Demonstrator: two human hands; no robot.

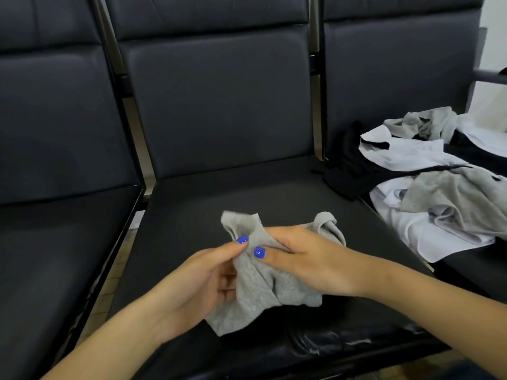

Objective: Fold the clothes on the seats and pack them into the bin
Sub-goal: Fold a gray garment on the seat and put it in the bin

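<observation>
Your two bare forearms are entering from the lower edge of the frame and meeting at the lower centre. Your left hand [211, 275] is pinching a small grey knit garment [263, 283] between thumb and fingers, with the blue-painted thumbnail pressing on the upper part of the cloth. Your right hand [310, 259] is gripping the same garment from the right side, its thumb lying across the cloth just beside the left thumb. Both hands are closing on the fabric; neither is hanging free.

You are holding the grey garment bunched, its lower edge draping down toward the front of the middle seat [192, 215], a dark padded seat occupying the centre of the frame. Whether the cloth is touching the cushion cannot be told.

At the right of the frame, an unfolded pile of clothes [439, 187] is lying on the right seat [466, 270]. It is showing white, grey and black pieces tangled together, with a black piece [348, 171] spilling over the gap toward the middle seat.

At the left of the frame, the left seat [55, 242] is sitting well apart from the pile.
</observation>
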